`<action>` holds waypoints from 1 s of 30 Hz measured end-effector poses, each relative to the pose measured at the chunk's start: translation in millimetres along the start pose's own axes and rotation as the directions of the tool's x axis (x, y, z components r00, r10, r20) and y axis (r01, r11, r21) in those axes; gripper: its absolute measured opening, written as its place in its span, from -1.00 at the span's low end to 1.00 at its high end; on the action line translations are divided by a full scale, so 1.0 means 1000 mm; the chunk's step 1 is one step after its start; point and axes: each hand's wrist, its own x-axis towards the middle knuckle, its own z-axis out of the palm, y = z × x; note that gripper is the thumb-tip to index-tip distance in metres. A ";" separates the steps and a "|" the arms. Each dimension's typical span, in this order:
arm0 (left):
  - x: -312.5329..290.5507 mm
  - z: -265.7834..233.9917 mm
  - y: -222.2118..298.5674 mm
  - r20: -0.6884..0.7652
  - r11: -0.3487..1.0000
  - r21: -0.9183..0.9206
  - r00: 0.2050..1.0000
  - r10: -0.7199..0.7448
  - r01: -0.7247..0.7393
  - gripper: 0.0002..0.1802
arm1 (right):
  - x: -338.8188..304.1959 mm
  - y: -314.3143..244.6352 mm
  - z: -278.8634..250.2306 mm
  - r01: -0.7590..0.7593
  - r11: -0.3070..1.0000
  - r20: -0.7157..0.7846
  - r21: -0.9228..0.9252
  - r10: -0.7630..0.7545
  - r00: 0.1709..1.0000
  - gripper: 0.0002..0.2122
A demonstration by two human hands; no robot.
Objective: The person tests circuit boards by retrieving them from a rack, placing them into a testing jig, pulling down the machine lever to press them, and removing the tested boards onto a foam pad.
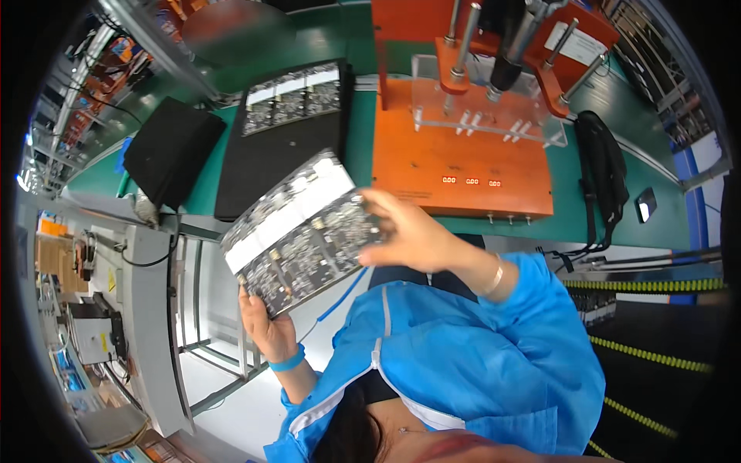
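Between my two hands I hold a black circuit board panel [309, 239] with a broad white strip along it and dense small parts. It is tilted and raised in front of the bench's near edge. My left hand [266, 326] grips its lower left corner, and a blue band circles that wrist. At the panel's right end, my right hand [405, 231] closes over the edge with thumb and fingers. Beyond it, a similar circuit board panel [293, 99] lies on a black foam pad [266, 166], whose near part is partly hidden by the held panel.
An orange test fixture [463, 166] with a clear plate [494, 116], metal posts and small red displays stands to the right on the green bench [652, 220]. A black bag [602, 174] and a small dark object [646, 204] lie farther right. A black folded pad [174, 147] sits left.
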 end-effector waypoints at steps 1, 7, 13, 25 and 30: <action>0.004 0.009 -0.009 0.082 0.999 0.030 0.995 -0.047 0.045 -0.57 | -0.021 0.012 -0.005 0.057 0.990 -0.055 0.127 -0.051 0.997 -0.36; 0.020 0.069 -0.061 0.323 0.944 0.280 0.909 -0.264 0.175 -0.45 | -0.083 0.031 -0.055 0.233 0.967 -0.519 0.105 -0.146 0.842 -0.38; 0.054 0.137 -0.089 0.507 0.877 0.456 0.765 -0.398 0.155 -0.20 | -0.114 0.008 -0.112 0.163 0.984 -0.660 0.073 -0.074 0.747 -0.37; 0.102 0.176 -0.141 0.561 0.343 0.808 0.802 -0.206 -0.478 -0.32 | -0.097 0.041 -0.189 -0.046 0.941 -0.738 -0.337 -0.233 0.633 -0.51; 0.102 0.178 -0.141 0.545 0.347 0.817 0.814 -0.202 -0.461 -0.38 | -0.095 0.047 -0.191 -0.085 0.943 -0.758 -0.322 -0.203 0.620 -0.52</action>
